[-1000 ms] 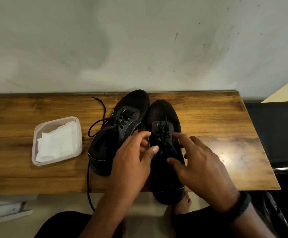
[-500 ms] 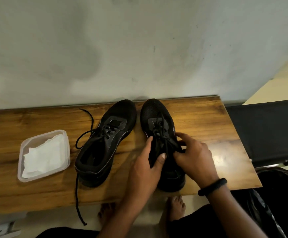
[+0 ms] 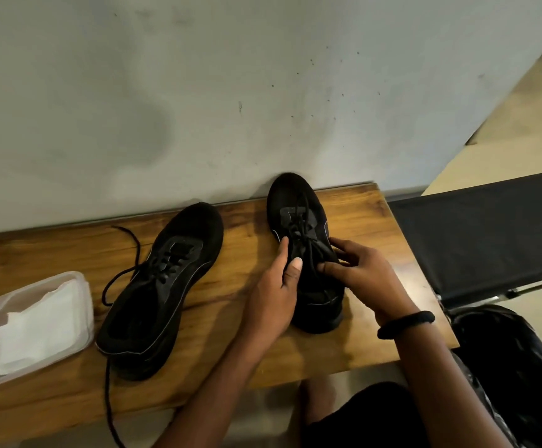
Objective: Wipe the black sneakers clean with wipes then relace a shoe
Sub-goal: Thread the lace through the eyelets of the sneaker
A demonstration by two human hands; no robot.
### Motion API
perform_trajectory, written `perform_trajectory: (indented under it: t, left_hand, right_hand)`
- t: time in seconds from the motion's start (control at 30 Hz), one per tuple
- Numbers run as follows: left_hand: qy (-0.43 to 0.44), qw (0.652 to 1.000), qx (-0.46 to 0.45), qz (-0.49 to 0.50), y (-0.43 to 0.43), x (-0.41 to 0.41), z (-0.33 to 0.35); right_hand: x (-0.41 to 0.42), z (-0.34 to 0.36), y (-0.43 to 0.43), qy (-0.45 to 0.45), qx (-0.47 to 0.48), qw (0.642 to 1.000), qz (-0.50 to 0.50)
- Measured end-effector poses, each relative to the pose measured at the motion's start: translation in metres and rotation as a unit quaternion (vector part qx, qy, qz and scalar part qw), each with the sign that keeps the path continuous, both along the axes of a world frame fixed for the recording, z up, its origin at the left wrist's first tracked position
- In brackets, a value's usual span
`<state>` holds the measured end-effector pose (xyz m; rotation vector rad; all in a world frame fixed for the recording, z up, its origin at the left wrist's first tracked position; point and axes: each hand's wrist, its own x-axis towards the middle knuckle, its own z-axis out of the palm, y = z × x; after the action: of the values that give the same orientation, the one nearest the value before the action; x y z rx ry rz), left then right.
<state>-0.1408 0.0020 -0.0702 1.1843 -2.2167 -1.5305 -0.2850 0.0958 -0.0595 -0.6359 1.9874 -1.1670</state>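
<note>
My left hand (image 3: 276, 286) grips the laced sneaker (image 3: 298, 202) at centre right of the frame, fingers along its side and thumb on top. My right hand (image 3: 365, 279) pinches its laces (image 3: 302, 229) near the tongue. The other sneaker (image 3: 166, 286) lies left of centre on the wooden table (image 3: 379, 227), lace loose. At lower left, a clear tub (image 3: 83, 286) holds white wipes (image 3: 37, 328).
</note>
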Motion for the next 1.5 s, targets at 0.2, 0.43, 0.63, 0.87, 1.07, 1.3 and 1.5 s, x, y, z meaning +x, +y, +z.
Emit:
perform_trajectory:
  t: [0.2,0.43,0.63,0.87,1.07,1.3,1.5]
  left_hand:
    - [-0.029,0.999,0.03,-0.007,0.0,-0.004,0.006]
    - [-0.146,0.973,-0.181,-0.006,-0.013,-0.022,0.018]
    - [-0.108,0.99,-0.087,-0.04,-0.014,-0.009,0.015]
    - [-0.081,0.993,-0.079,-0.035,-0.006,0.009,0.026]
    - [-0.103,0.951,-0.28,0.076,-0.039,0.094,0.048]
    - [-0.153,0.953,-0.067,0.253,-0.071,0.155,0.029]
    - [-0.102,0.954,-0.005,0.282,-0.056,0.14,0.022]
  right_hand:
    - [0.003,0.001,0.008,-0.046,-0.012,0.999,-0.013]
    - [0.005,0.002,0.007,-0.019,0.004,1.0,-0.014]
    - [0.005,0.002,0.007,-0.003,0.01,1.0,-0.012]
    - [0.017,0.011,0.008,0.046,0.034,0.998,-0.003]
    - [0.053,0.045,-0.007,0.348,-0.032,0.936,-0.05]
    - [0.165,0.013,-0.06,0.155,-0.06,0.973,0.159]
    - [0.198,-0.011,-0.074,0.11,-0.032,0.978,0.175]
